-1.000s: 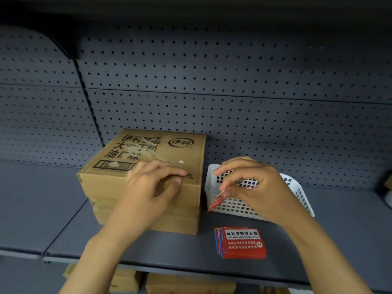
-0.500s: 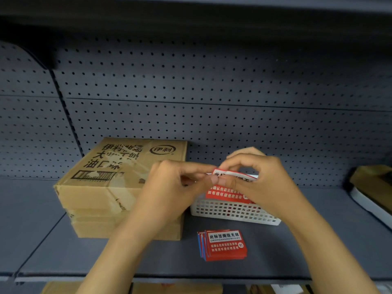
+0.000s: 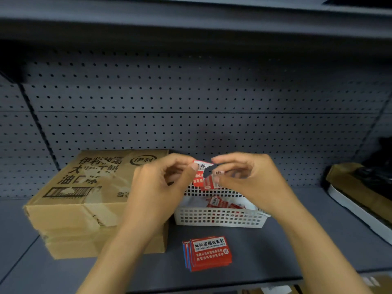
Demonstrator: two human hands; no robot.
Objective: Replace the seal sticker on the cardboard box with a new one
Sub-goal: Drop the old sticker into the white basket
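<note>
Pretty dim overall, light coming from the front. Deep shadow under the upper shelf (image 3: 191,28). Motion blur smearing both hands and the print on the cardboard box (image 3: 89,187). Wide-angle bending at the edges, corners soft. No glare.

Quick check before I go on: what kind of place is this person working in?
Probably a shop or stockroom aisle: grey metal shelf with a pegboard back panel, stacked cardboard boxes of goods, and a stack of red seal stickers ready.

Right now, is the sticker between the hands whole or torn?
Torn. The sticker shows a dark gap down its middle, one part pinched by the left hand, the other by the right hand, above the white basket.
</note>
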